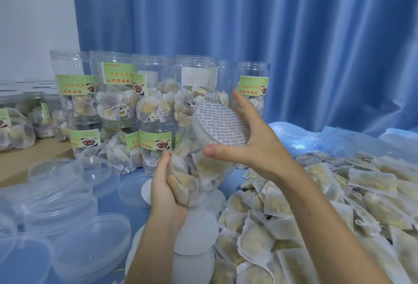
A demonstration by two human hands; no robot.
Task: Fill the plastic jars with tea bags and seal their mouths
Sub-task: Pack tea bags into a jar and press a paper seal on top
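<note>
- Table [117, 195]: blue working surface. It carries a heap of loose tea bags [339, 204] on the right, clear lids [58, 195] on the left and white seal discs [196, 231] near the middle, directly below the hands.
- Stacked jars [126, 107]: filled and labelled, two tiers high, at the back of the table in front of the blue curtain [248, 23]. They stand well apart from the hands.
- Jar [196, 166]: the work item, held in the air above the seal discs, between both hands. It is packed with tea bags. Its long axis is tilted, base low and toward the left, mouth high and toward the right, pointing up and away from the person.
- Left hand [167, 184]: fingers curled round the lower body and base of the jar, carrying its weight. It is the nearer hand to the base.
- Right hand [251, 139]: spread wide over the mouth end, thumb on the near rim, fingers over the far rim. It is the nearer hand to the mouth.
- Patterned seal [222, 123]: lies flat across the mouth (printed face outward), framed by the right hand. Whether it is fully seated cannot be told.
- Judgement: pressing the seal down calls for force along the tilted axis, with the left hand bracing the base.
</note>
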